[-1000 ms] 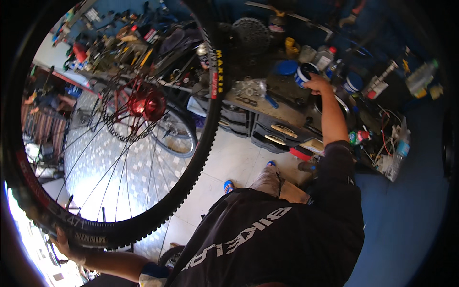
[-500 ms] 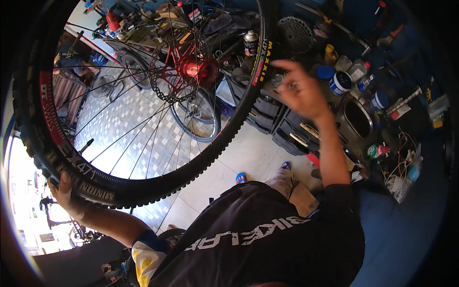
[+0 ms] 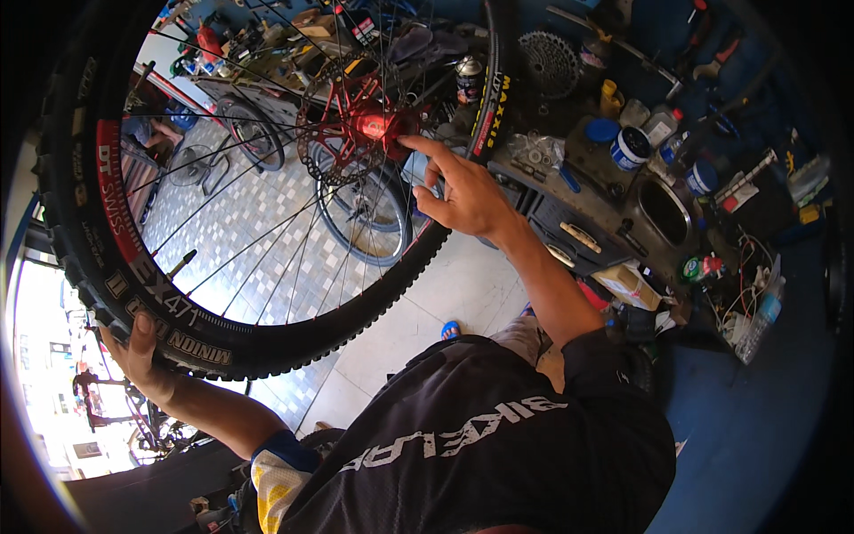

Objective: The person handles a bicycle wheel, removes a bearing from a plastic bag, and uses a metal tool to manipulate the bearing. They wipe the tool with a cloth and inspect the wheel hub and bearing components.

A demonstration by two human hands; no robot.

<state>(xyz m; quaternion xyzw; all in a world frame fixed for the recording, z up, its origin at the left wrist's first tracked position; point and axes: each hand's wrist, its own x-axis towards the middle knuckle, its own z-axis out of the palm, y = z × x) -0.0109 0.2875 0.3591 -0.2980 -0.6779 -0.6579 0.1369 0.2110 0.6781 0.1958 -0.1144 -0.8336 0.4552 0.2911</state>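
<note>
A large bicycle wheel (image 3: 289, 351) with a black knobby tyre hangs tilted before me, filling the upper left. My left hand (image 3: 142, 360) is closed round the tyre at its lower left, thumb on the sidewall. In the wheel's middle are a red hub (image 3: 374, 127) and a disc brake rotor (image 3: 311, 156). My right hand (image 3: 470, 189) reaches across the rim with its index finger stretched to the right end of the hub; whether it touches cannot be told. Its thumb stands apart, the other fingers are partly hidden, and I see nothing held. A valve stem (image 3: 184, 261) sticks inward from the rim.
On the right, a cluttered workbench (image 3: 569, 218) holds a cassette (image 3: 548, 64), a spray can (image 3: 469, 80), a blue-and-white tub (image 3: 630, 149) and a metal basin (image 3: 665, 215). Drawers lie beneath. Another bicycle wheel (image 3: 400, 236) stands on the tiled floor (image 3: 209, 240) beyond the spokes.
My right hand has moved left from over the bench to the hub, index finger extended. The wheel has shifted slightly to the right, with my left hand still gripping its tyre.
</note>
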